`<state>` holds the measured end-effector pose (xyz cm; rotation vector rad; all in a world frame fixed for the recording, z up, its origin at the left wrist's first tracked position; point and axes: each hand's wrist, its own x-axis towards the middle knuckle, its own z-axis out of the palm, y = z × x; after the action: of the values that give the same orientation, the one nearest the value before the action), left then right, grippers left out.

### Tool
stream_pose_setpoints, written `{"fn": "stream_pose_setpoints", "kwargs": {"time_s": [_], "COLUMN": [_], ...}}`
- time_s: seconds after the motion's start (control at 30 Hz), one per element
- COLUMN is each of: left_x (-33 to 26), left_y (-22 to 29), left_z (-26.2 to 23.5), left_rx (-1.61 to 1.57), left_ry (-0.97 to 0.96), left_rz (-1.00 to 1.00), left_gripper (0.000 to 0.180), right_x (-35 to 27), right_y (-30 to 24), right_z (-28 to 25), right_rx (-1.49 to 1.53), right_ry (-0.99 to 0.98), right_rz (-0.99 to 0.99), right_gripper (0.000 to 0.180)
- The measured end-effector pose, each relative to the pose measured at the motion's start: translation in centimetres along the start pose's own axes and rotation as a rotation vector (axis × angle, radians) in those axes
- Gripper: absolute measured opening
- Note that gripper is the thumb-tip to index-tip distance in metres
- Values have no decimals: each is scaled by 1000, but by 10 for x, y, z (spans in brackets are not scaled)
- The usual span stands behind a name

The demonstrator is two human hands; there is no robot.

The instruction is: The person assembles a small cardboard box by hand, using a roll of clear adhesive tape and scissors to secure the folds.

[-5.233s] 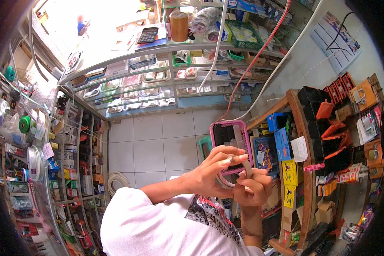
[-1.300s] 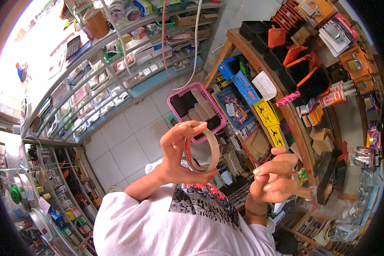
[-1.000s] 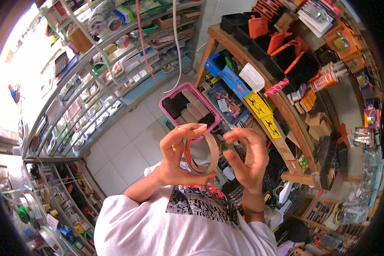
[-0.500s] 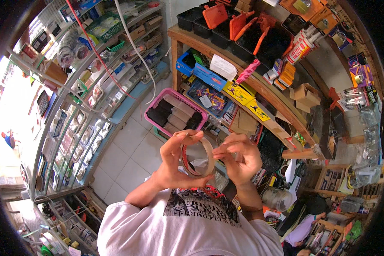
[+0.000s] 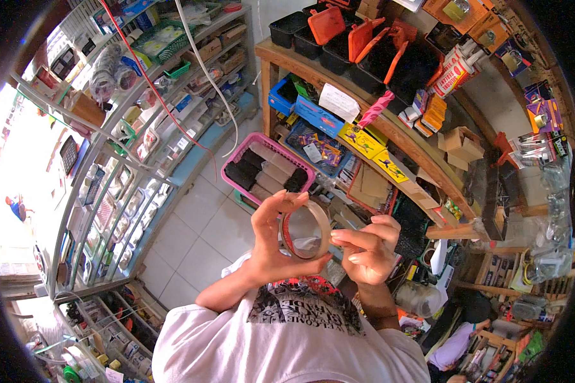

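Note:
A roll of tape (image 5: 324, 225), a pale tan ring with a reddish inner core, is held up in front of my chest. My left hand (image 5: 266, 237) grips it from the left, with the fingers over its top and the thumb under its lower edge. At the roll's right outer side, my right hand (image 5: 370, 254) has thumb and forefinger pinched together against the tape. Its other fingers are curled. Whether a loose tape end sits in that pinch is too small to tell.
A pink basket (image 5: 231, 185) of dark and grey packs stands on the tiled floor beyond my hands. Glass shelving (image 5: 148, 175) lines the left. A wooden shelf (image 5: 421, 150) with black bins (image 5: 292, 29) runs across the right. Another person (image 5: 452, 345) is at lower right.
Both hands and the tape roll have shifted slightly right in the picture. The right hand's fingers are more curled, and its pinch stays at the roll's right side.

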<state>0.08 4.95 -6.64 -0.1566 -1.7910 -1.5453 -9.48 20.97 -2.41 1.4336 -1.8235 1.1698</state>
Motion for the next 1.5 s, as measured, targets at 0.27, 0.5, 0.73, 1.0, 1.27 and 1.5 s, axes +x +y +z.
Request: {"fn": "stream_pose_setpoints", "kwargs": {"time_s": [0.27, 0.5, 0.73, 1.0, 1.27, 1.5], "left_x": [2, 23, 66, 100, 124, 143], "left_y": [1, -3, -11, -16, -15, -19], "left_z": [30, 48, 91, 152, 183, 210], "left_rx": [-44, -59, -128, -156, -528, -858], "left_ry": [6, -75, -228, -531, -790, -871], "left_rz": [12, 148, 413, 431, -208, -599], "left_gripper": [124, 129, 124, 130, 72, 80], "right_x": [-13, -24, -23, -38, -76, -80], "right_y": [4, 21, -5, 20, 150, 234], "right_z": [-14, -23, -82, -124, -252, -268], "right_rx": [-100, -38, 529, 550, -332, -746], "right_ry": [77, 800, 202, 346, 256, 26], "right_rz": [42, -85, 781, 864, 886, 818], "right_gripper": [51, 56, 41, 21, 22, 15]}}
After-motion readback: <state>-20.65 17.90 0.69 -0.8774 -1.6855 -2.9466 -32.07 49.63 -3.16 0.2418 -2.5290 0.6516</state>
